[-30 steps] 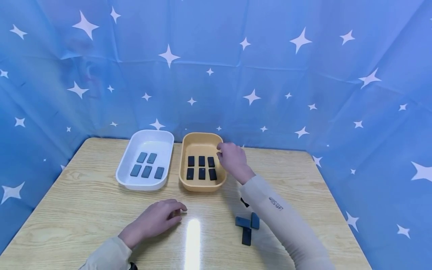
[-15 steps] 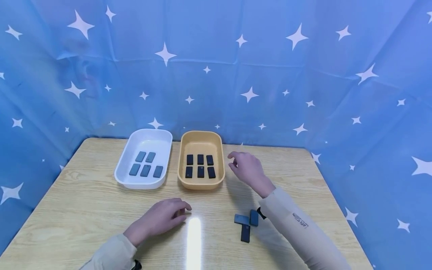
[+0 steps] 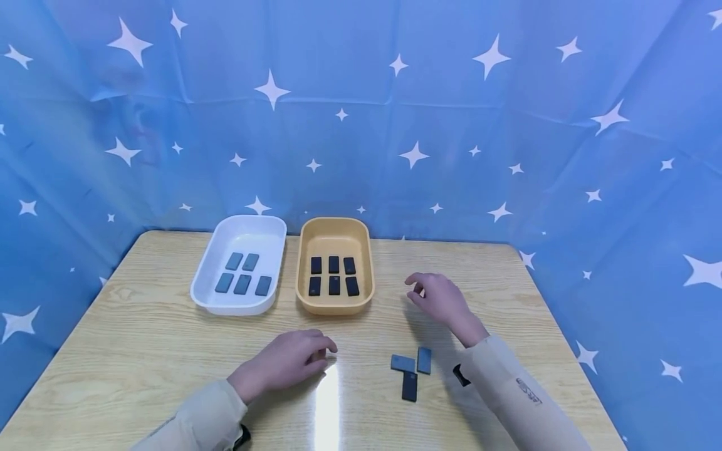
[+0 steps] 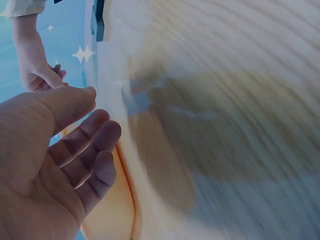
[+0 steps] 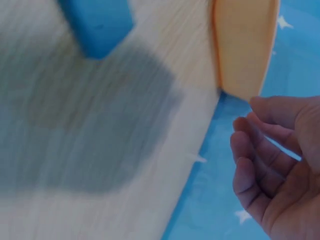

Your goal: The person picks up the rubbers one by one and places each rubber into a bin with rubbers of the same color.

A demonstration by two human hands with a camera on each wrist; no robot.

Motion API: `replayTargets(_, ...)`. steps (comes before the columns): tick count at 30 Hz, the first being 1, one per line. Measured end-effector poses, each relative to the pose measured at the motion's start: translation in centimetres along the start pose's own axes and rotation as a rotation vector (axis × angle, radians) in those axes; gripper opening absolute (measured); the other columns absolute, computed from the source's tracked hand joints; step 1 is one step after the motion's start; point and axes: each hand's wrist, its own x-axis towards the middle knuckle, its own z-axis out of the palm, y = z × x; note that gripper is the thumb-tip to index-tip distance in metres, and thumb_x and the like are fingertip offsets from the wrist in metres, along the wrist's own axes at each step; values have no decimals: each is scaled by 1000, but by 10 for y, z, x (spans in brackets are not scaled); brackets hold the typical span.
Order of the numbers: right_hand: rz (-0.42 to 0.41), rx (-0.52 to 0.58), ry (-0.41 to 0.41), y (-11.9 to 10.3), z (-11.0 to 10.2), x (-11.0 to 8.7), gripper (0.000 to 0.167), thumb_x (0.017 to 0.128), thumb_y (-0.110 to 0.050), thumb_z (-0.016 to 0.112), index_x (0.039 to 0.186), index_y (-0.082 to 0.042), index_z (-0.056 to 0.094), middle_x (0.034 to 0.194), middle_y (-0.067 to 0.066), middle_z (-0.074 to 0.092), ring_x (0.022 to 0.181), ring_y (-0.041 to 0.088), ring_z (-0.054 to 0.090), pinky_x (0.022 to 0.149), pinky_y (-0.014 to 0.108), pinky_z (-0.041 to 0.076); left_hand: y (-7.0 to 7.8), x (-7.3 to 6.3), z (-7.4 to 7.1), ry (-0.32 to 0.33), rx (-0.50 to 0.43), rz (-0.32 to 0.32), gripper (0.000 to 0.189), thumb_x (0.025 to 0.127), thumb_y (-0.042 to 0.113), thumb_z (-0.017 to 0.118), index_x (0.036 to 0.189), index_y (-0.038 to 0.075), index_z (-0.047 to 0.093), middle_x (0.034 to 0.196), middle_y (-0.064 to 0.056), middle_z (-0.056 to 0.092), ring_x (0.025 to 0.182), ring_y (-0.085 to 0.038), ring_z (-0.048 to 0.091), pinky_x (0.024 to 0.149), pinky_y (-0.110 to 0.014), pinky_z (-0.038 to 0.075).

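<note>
My left hand (image 3: pixel 287 360) hovers low over the table in front of the yellow tray, fingers loosely bent around nothing; the left wrist view shows its bare palm (image 4: pixel 30 165). To the right of that tray my right hand (image 3: pixel 442 299) is in the air, also holding nothing, as the right wrist view of its loosely curled fingers (image 5: pixel 245 165) confirms. Between the hands lie a bluish-grey block (image 3: pixel 403 362) set crosswise, another bluish-grey block (image 3: pixel 424 361) beside it, and a black block (image 3: pixel 409 386) nearer me. All three are small, flat and rectangular.
The yellow tray (image 3: pixel 335 309) holds several black blocks (image 3: pixel 334 265) in two rows. Left of it, a white tray (image 3: pixel 237 310) contains several grey blocks (image 3: pixel 242 285). A starry blue curtain (image 3: pixel 361 125) hangs behind the wooden table (image 3: pixel 141 351).
My right hand has drawn back from the yellow tray's right edge, moving right and nearer to me. My left hand has shifted slightly to the right. The blocks stay in place.
</note>
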Motion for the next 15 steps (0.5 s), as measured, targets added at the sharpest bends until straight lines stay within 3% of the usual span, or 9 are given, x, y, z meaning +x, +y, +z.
replayTargets(9,37,31,3,29,4,-20,25,91,-17,66,115,-9,69,91,5,71,73,14,63,65,34,51,21,25,7,-65,-13,52,22,93,23,63,114,22,69,96,9,65,72,3,51,69,-21,47)
replayTargets(15,39,29,-2,39,5,-29,23,91,-16,67,113,-8,69,89,5,70,73,15,62,64,34,51,31,43,16,-60,12,84,23,93,23,62,116,25,68,102,9,66,76,2,54,72,-21,48)
